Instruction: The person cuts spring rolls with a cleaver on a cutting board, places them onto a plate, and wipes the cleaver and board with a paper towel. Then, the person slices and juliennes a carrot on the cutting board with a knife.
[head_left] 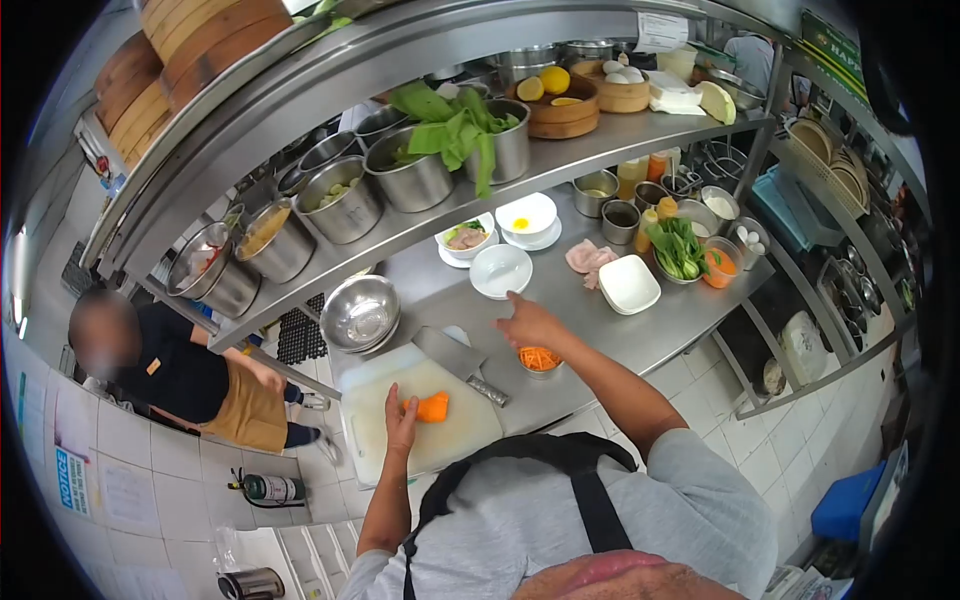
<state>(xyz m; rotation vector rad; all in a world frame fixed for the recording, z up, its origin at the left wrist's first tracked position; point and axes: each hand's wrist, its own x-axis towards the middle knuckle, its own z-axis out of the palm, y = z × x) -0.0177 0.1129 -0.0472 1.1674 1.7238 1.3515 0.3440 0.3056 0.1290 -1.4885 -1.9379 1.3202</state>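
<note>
My left hand is at the left end of an orange carrot piece, fingers stretched out and seemingly touching it. The carrot lies on a white cutting board. A cleaver rests at the board's far edge, its handle pointing right. My right hand reaches over the counter with the index finger out, its tip at the near rim of an empty white bowl; whether it presses on the rim I cannot tell. Below this hand stands a small metal cup of shredded carrot.
Beyond are a bowl with egg yolk, a meat bowl and a square white bowl. Stacked steel bowls flank the board. A shelf with metal pots overhangs the counter. Another person stands at left.
</note>
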